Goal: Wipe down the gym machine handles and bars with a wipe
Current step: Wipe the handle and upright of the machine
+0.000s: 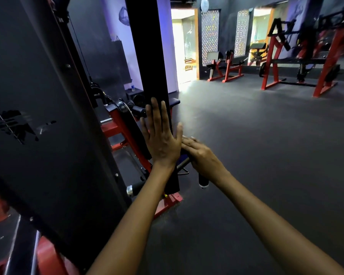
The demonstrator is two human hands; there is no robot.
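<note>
Head view: left hand (160, 138) is pressing flat, fingers straight and spread, against the black upright post (147, 56), seemingly to brace the body while leaning in. Right hand (200, 155) is curling over the machine's handle bar (203, 180) just beside the post, likely rubbing it. Any wipe is hidden; I cannot tell whether that grip is holding one.
</note>
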